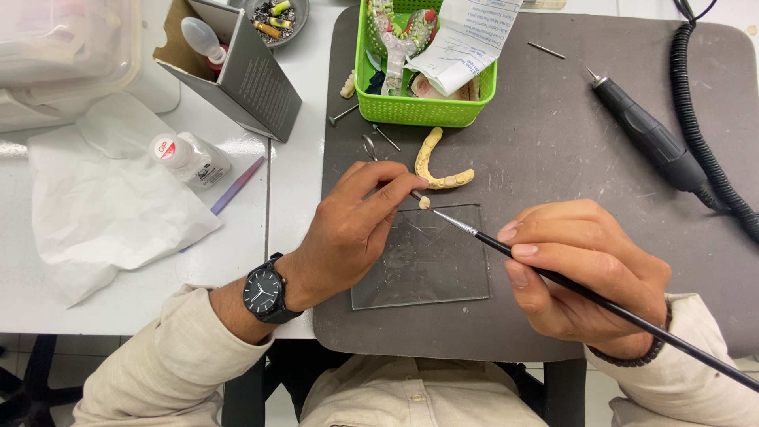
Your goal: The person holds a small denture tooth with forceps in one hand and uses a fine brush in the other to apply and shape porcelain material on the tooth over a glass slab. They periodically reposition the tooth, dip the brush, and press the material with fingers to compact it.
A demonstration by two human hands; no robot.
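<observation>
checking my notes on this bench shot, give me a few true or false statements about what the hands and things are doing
1. The right hand holds a thin black-handled brush whose tip meets a small cream tooth-shaped piece. True.
2. The left hand wears no watch. False: a black round wristwatch sits on that wrist.
3. A clear square glass slab lies on the dark grey mat under the hands. True.
4. The cream horseshoe-shaped dental cast lies inside the green plastic basket. False: it lies on the mat, just in front of the basket.
5. The black motor handpiece is in the right hand. False: it lies untouched on the mat.
</observation>
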